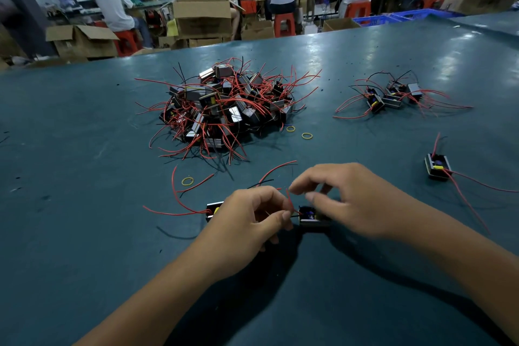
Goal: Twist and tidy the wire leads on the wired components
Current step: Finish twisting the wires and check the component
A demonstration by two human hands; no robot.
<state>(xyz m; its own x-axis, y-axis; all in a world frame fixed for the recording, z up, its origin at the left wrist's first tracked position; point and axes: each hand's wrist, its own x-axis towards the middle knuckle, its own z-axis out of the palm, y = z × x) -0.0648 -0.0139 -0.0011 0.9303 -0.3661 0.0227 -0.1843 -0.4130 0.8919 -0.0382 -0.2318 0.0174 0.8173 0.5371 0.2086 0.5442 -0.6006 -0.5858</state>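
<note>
From the head view, the left hand (250,219) pinches a short red lead (290,201) between thumb and curled fingers, and the right hand (345,196) pinches the same lead's upper end, just above a small black wired component (311,216) lying on the green table (84,233) between the two hands. A second component (212,210) lies partly hidden behind the left hand, its red wires trailing left. Farther back sit a big pile of components (224,107), a smaller cluster (393,95) to the right, one lone unit (437,167) and a few yellow rubber bands (187,181).

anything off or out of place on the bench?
Nothing damaged. Three yellow rubber bands lie loose on the table: two by the big pile, one nearer the hands. One component sits alone at right.
</note>
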